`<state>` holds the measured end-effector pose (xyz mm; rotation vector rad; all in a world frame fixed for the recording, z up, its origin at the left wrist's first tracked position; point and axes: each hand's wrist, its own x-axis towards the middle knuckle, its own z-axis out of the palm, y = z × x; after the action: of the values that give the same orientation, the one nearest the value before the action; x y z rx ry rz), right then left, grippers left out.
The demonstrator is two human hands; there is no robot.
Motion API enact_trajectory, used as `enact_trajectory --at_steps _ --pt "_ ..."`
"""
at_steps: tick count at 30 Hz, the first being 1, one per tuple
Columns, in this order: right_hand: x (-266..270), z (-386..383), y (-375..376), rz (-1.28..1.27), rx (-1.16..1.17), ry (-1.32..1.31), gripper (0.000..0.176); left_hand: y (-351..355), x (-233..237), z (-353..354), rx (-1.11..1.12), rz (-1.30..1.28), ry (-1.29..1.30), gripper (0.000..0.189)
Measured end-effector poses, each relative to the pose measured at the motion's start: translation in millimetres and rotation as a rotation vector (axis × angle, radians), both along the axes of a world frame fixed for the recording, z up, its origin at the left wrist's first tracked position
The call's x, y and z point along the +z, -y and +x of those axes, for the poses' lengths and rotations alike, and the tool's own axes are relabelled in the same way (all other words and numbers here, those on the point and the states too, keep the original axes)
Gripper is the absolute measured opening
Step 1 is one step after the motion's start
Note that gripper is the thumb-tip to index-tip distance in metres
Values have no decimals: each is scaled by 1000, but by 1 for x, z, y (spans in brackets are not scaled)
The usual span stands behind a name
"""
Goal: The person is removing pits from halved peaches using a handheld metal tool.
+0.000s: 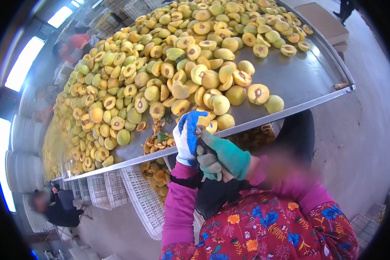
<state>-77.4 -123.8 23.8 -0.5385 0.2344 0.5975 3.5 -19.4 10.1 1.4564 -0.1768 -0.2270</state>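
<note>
My left hand [187, 136], in a white and blue glove, is closed at the table's front edge. A yellow peach half [202, 121] shows at its fingers and seems to be gripped there. Wearing a green and grey glove, my right hand [219, 157] is closed just beside it, its fingers wrapped round something dark that is mostly hidden. Both hands meet at the fingertips. Behind them spreads a large heap of halved yellow peaches [160, 69], several with the brown pit hollow facing up.
The metal table [299, 89] has a raised rim. Pits and scraps [154, 143] lie by its front edge. Below stands a white crate [138, 195] with peach pieces, near more white crates [100, 190]. A seated person [58, 208] is at the lower left; another person [76, 45] is beyond the heap.
</note>
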Motion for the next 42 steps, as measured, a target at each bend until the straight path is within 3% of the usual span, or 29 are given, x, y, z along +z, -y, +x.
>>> enact_trajectory --at_steps 2,3,4,6,8,9,10,11,12,13,14,16,17,18,19,20,22,24,25,26,27,28,34,36,37,39,42 --pt "-6 8 11 559 269 -88 41 -4 7 -9 -61 -122 -28 35" --pt "-10 9 7 604 303 -69 41 -9 0 -13 93 -98 -64 23" --pt "-12 8 6 647 320 -46 41 -20 -3 -17 93 -88 -66 23" --pt "-3 2 13 671 358 -11 42 -60 -3 -27 386 532 610 26" --pt "-16 -8 30 678 367 46 42 -115 6 -15 529 493 193 31" --pt "-43 -19 40 512 339 -157 42 -110 12 -3 530 494 189 31" --pt "-58 -24 41 348 309 -349 41 -100 26 20 462 744 277 33" --pt "-52 -27 41 338 302 -367 41 -87 28 32 379 977 342 34" --pt "-37 -23 34 -35 263 -234 40 -79 32 39 299 967 303 35" --pt "-25 -20 30 -407 215 -99 39 -50 12 64 164 1087 434 39" --pt "-22 -19 30 -411 215 -97 39 -27 -21 90 32 1206 553 46" --pt "-15 -14 34 -516 139 0 37 -24 -39 108 9 1224 608 43" --pt "-13 -8 33 -656 -41 178 36 -34 -24 114 -39 952 303 39" --pt "-12 -3 35 -655 -47 183 36 -44 -4 111 -72 672 -13 34" --pt "-13 4 39 -759 -133 247 33 -37 -1 105 -43 630 -46 33" --pt "-14 11 35 -835 -221 308 30 -44 15 72 -29 313 -19 39" --pt "-11 25 23 -867 -247 369 28 -33 4 22 88 -202 -166 42" --pt "-17 38 15 -905 -298 432 26 -29 -6 12 54 -189 -139 40" --pt "-31 44 11 -794 -346 512 25 -40 -15 12 96 131 38 37" --pt "-26 47 11 -680 -393 590 26 -38 -13 11 96 124 36 37" --pt "-13 42 27 -696 -185 500 26 -34 -8 10 92 142 92 35" --pt "-14 40 26 -707 -188 495 26 -31 -7 9 85 155 149 33" --pt "-23 24 18 -1102 -408 442 20 -18 -11 -1 52 80 68 29" --pt "-19 22 16 -1279 -463 597 22 -18 -9 -1 47 118 -15 33" --pt "-22 24 14 -1281 -458 600 22 -14 -19 -2 126 162 191 26" --pt "-28 25 11 -1444 -605 735 23 -6 -10 -8 135 175 216 23" --pt "-30 28 13 -1355 -606 769 20 -5 -10 -9 132 206 271 24"
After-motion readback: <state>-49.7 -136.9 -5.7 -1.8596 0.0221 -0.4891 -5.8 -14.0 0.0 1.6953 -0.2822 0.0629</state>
